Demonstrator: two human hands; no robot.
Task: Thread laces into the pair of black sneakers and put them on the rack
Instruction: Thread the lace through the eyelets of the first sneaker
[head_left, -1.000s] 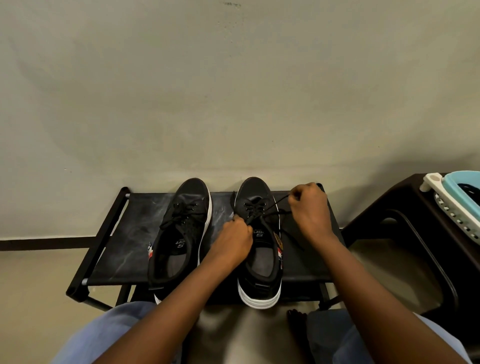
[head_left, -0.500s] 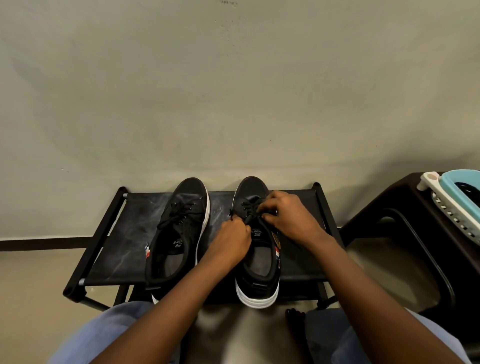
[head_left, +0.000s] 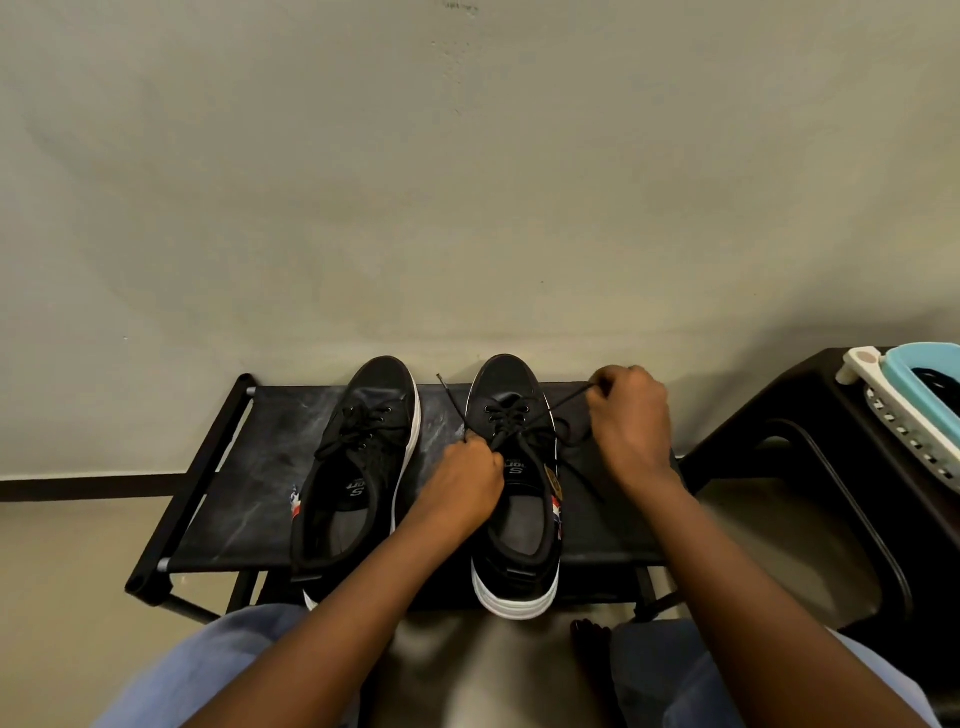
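Observation:
Two black sneakers with white soles stand side by side, toes to the wall, on the black rack (head_left: 249, 499). The left sneaker (head_left: 358, 457) is laced and nobody touches it. Over the tongue of the right sneaker (head_left: 511, 519), my left hand (head_left: 462, 488) pinches one end of the black lace (head_left: 558, 408); that end sticks up to the left. My right hand (head_left: 631, 421) is out to the right of the shoe, gripping the other lace end and pulling it taut across the eyelets.
A pale wall rises right behind the rack. A dark stool (head_left: 810, 441) stands at the right with a white and teal basket (head_left: 914, 395) on top. My knees in light blue fabric fill the bottom edge.
My right hand went from the shoe's eyelets out to the right, drawing the lace tight. My left hand stayed at the tongue, holding its lace end.

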